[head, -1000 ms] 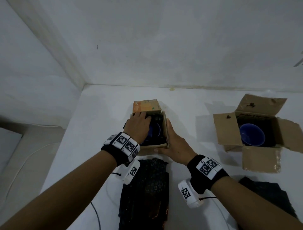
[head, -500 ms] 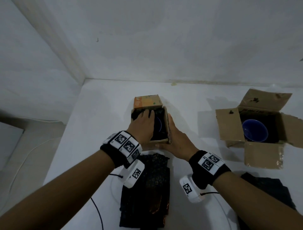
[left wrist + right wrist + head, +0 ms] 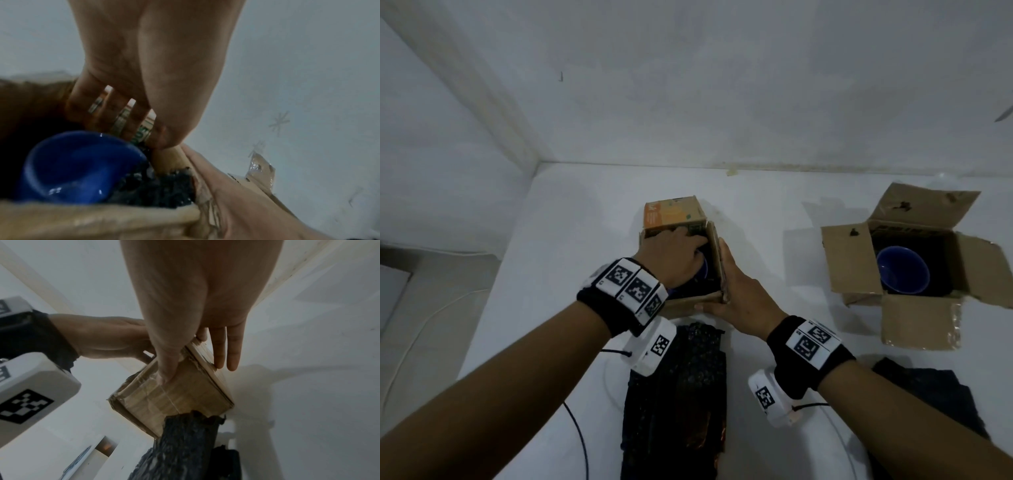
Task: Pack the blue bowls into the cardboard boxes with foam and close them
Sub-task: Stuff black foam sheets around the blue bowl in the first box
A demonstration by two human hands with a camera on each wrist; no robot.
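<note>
A small cardboard box [image 3: 688,303] stands mid-table, its orange back flap [image 3: 673,214] upright. Inside are a blue bowl [image 3: 78,167] and black foam [image 3: 156,190] beside it. My left hand [image 3: 686,238] reaches into the box above the bowl, fingers [image 3: 127,116] straight against the printed back wall. My right hand [image 3: 726,274] lies flat against the raised right flap, with its thumb [image 3: 166,369] on the front wall [image 3: 174,399]. A second, larger box [image 3: 859,267] at the right stands with all flaps spread and holds another blue bowl [image 3: 902,269].
A long black foam strip [image 3: 678,394] lies on the white table just in front of the small box. Another black foam piece [image 3: 928,394] lies in front of the right box. Walls close the table at the back and left; cables trail off its near edge.
My left hand has slid from the bowl's left side toward the back of the box, under the orange flap. The right hand stays on the right flap, which now stands straighter.
</note>
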